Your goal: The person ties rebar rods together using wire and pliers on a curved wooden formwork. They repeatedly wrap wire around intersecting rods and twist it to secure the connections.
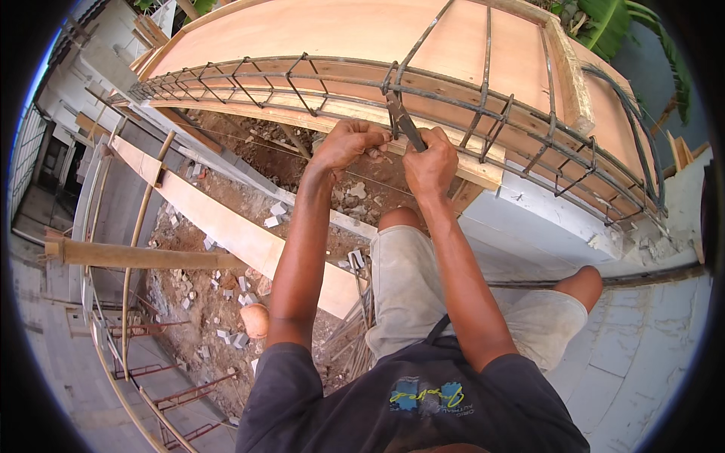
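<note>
A long reinforcing-steel cage (340, 79) of bars and bent stirrups runs across in front of me. My right hand (431, 161) is closed around the handle of a dark, worn metal hand tool (403, 116), whose upper end lies against a stirrup near the cage's upper bar. Its exact kind is hard to tell. Just left of it, my left hand (351, 144) has its fingers curled together beside the lower end of that stirrup. Whether a thin wire sits between those fingertips cannot be made out. Behind the cage stands plywood formwork (340, 28).
Below lies rubble-strewn ground (226, 294). A long plywood strip (226, 221) and a bamboo pole (153, 255) cross over it at left, beside scaffolding (192, 390). Pale block wall (527, 209) supports the cage at right. Rebar ends (549, 85) rise from the cage. A wire coil (634, 119) hangs at far right.
</note>
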A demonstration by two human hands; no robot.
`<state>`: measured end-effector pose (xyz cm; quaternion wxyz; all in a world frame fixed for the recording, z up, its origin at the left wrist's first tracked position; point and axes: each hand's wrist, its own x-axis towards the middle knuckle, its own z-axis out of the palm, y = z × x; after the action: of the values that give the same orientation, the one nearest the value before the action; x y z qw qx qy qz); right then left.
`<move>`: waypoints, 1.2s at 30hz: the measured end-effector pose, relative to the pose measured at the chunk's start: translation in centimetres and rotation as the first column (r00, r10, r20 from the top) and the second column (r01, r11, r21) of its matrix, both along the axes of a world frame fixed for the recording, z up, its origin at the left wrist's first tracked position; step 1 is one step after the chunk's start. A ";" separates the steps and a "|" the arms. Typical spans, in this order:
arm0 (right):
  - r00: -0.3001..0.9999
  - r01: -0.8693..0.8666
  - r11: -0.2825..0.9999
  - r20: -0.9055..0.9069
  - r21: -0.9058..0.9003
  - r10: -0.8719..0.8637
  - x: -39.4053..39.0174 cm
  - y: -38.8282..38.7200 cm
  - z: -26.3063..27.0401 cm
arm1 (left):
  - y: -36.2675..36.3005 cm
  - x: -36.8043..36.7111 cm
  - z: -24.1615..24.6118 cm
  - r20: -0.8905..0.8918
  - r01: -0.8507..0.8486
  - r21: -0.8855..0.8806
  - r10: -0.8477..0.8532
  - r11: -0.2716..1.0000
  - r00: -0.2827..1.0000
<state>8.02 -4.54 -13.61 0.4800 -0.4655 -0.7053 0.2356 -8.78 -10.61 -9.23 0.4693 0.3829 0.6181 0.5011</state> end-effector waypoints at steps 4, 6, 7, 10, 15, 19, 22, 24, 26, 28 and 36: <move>0.999 0.012 0.997 -0.043 -0.072 -0.015 -0.4 -0.6 -0.2 | -0.1 1.4 0.4 0.118 -0.042 0.039 0.037 0.998 0.992; 0.990 0.007 0.997 -0.142 -0.077 -0.018 -0.7 -1.1 -0.7 | -0.3 2.3 0.5 0.086 -0.053 0.045 0.049 0.998 0.995; 0.988 0.010 0.995 -0.151 -0.095 -0.024 -0.9 -1.2 -0.6 | -0.4 2.7 0.7 0.028 -0.049 0.032 0.048 0.998 0.998; 0.988 0.003 0.988 -0.150 -0.153 -0.027 -1.3 -0.9 -1.0 | -0.1 3.2 1.9 -0.004 -0.032 -0.026 0.032 0.999 0.999; 0.994 0.018 0.988 -0.106 -0.156 -0.035 -0.6 -1.3 -0.3 | 1.2 -1.3 0.4 -0.072 -0.141 0.178 0.156 0.974 0.985; 0.999 0.013 0.984 -0.047 -0.179 -0.022 -0.6 -1.1 -0.3 | 2.5 -0.9 -3.1 -0.335 0.100 0.341 0.021 0.935 0.942; 0.991 0.021 0.991 -0.130 -0.131 -0.038 -0.8 -1.0 -0.7 | 3.7 -1.6 -4.2 -0.282 0.137 0.333 -0.040 0.933 0.959; 0.989 0.002 0.962 -0.144 -0.272 -0.043 -1.0 -1.4 -0.9 | 4.0 -1.5 -4.4 -0.202 0.137 0.354 -0.067 0.925 0.977; 0.967 -0.082 0.889 -0.252 -0.451 -0.039 -1.7 -1.4 -1.4 | 4.8 -1.6 -3.9 -0.270 0.121 0.256 -0.049 0.959 0.962; 0.887 -0.172 0.845 -0.453 -0.506 -0.090 -2.3 -1.9 -0.8 | 4.9 -1.3 -3.6 -0.298 0.100 0.236 -0.026 0.967 0.954; 0.841 -0.454 0.693 -0.525 -0.560 0.126 2.7 -1.8 1.0 | 3.6 -0.4 -3.9 -0.342 0.047 0.354 0.083 0.934 0.936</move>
<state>10.70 -6.34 -12.60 0.3857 -0.4168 -0.5099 0.6462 -9.15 -6.99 -13.08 0.2694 0.5392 0.5940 0.5328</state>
